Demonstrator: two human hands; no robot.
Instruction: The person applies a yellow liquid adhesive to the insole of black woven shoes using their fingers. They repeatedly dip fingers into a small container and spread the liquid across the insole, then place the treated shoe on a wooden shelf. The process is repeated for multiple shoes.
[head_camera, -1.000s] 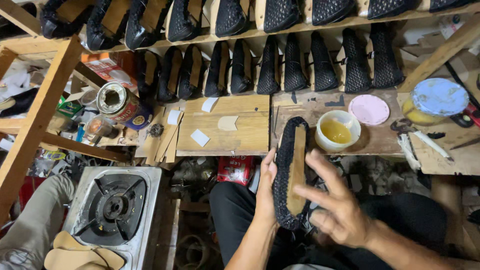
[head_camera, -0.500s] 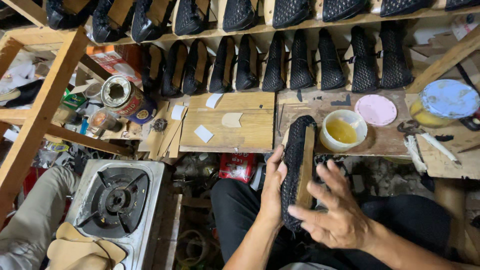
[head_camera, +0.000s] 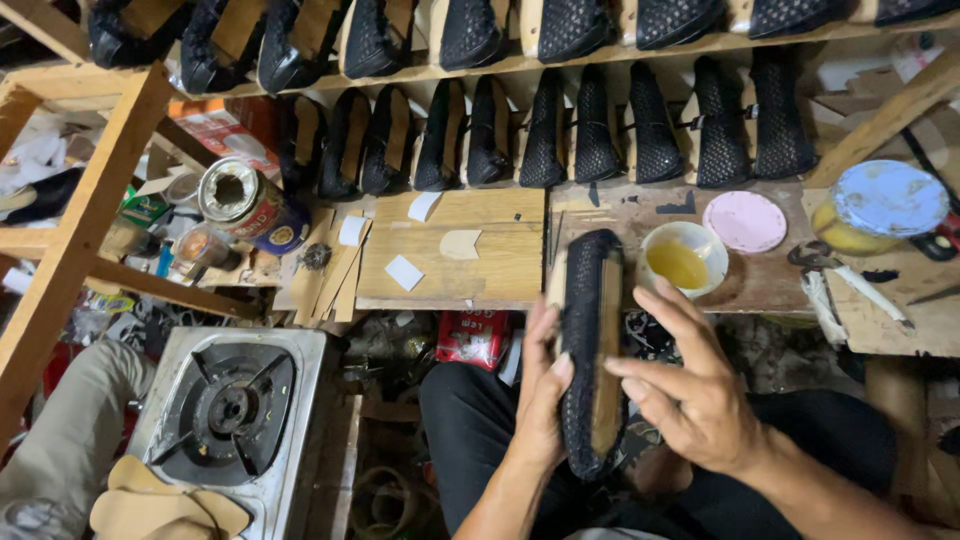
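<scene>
The left hand (head_camera: 540, 400) grips the black woven shoe upper (head_camera: 588, 350) above the lap; the right hand's fingers (head_camera: 650, 375) press open against its sole. A slip could knock the near glue bowl (head_camera: 683, 260) on the desk (head_camera: 480, 250).

Single head-worn camera, looking steeply down from above the seated person's lap onto the workbench (head_camera: 450, 250) and the shelf of black woven shoes (head_camera: 600, 130) beyond it. The left hand (head_camera: 540, 400) and right hand (head_camera: 700, 400) sit close in the lower centre, the shelf farther off along the top edge. A gas stove (head_camera: 230, 410) lies lower left; no second view overlaps.
</scene>
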